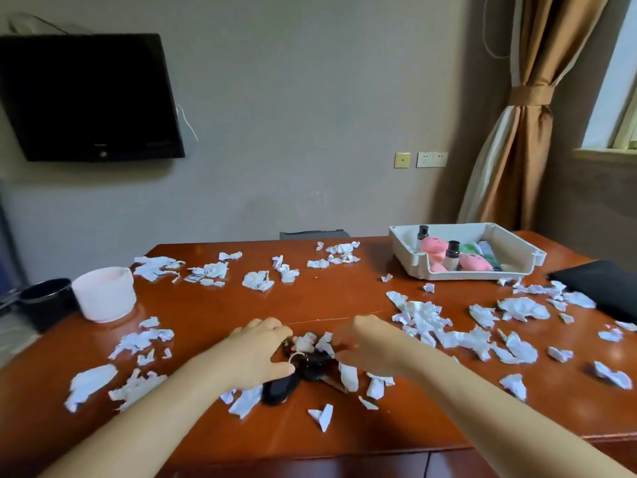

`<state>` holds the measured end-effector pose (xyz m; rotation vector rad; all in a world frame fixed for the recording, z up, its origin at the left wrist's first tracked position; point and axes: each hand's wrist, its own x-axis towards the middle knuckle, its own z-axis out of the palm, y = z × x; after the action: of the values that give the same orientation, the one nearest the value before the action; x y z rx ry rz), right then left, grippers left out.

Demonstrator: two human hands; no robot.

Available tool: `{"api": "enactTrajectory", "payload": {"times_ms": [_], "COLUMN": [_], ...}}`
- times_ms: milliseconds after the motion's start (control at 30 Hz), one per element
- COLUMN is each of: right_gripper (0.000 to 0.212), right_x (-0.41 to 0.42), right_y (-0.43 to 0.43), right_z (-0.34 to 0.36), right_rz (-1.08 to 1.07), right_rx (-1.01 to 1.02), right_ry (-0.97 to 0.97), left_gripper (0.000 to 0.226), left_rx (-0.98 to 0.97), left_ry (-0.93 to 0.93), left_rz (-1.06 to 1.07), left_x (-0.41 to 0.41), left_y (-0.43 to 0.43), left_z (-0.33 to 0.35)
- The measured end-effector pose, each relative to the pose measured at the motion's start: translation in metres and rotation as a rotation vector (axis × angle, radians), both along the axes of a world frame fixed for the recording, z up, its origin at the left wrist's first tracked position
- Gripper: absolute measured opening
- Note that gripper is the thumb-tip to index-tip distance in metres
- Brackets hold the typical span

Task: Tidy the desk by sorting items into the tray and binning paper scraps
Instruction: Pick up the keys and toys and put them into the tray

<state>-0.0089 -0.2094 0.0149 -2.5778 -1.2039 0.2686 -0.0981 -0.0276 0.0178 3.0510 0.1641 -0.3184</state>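
A reddish-brown wooden worktop point(213, 315) fills the lower scene, running from the near edge to a grey wall. On that wall hangs a dark television point(89, 98) at the far left, and a brown curtain point(517, 132) is tied back at the far right. Torn white paper scraps point(424, 315) lie across nearly the whole surface, thickest on the right and ringing the centre.

The white tray point(406, 257) sits at the far right. It holds pink plush toys point(434, 248), two small black-capped bottles point(452, 255) and something green, partly hidden by its wall. A flat black item point(606, 288) is cut off by the right edge, so I cannot name it. At the left stand a white pot point(105, 293) and, just beside it, a black cup point(46, 301).

Both hands meet at near centre. The left hand point(258, 353) lies palm-down with fairly straight fingers and thumb spread, resting on a black object point(279, 388) that it half covers. The right hand point(368, 343) has its fingers curled down among scraps; their tips are hidden, and whether they hold anything I cannot tell. Between the hands lies a small pale charm point(305, 343) on dark, blurred bits.
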Motion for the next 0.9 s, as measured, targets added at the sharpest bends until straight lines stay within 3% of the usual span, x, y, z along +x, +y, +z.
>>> {"api": "enactTrajectory", "payload": {"times_ms": [167,333,633,900], "right_gripper": [0.034,0.038,0.016,0.011], "right_x": [-0.019,-0.028,-0.014,0.012], "right_y": [0.026,0.047,0.060,0.082], "right_z": [-0.022,-0.031,-0.020,-0.011], "right_rz": [0.088,0.107,0.096,-0.033], "right_rx": [0.167,0.118,0.033,0.274], "right_ry": [-0.096,-0.195,-0.206,-0.155], "left_gripper": [0.060,0.055,0.052,0.050], "left_rx": [-0.083,-0.142,-0.166,-0.304], "left_ry": [-0.042,-0.134,-0.108,-0.162], "left_rz": [0.064,0.059,0.052,0.124], "left_x": [-0.014,-0.018,-0.014,-0.007], "left_y": [0.018,0.020,0.031,0.067], "left_z": [-0.034,-0.053,-0.048,-0.028]}}
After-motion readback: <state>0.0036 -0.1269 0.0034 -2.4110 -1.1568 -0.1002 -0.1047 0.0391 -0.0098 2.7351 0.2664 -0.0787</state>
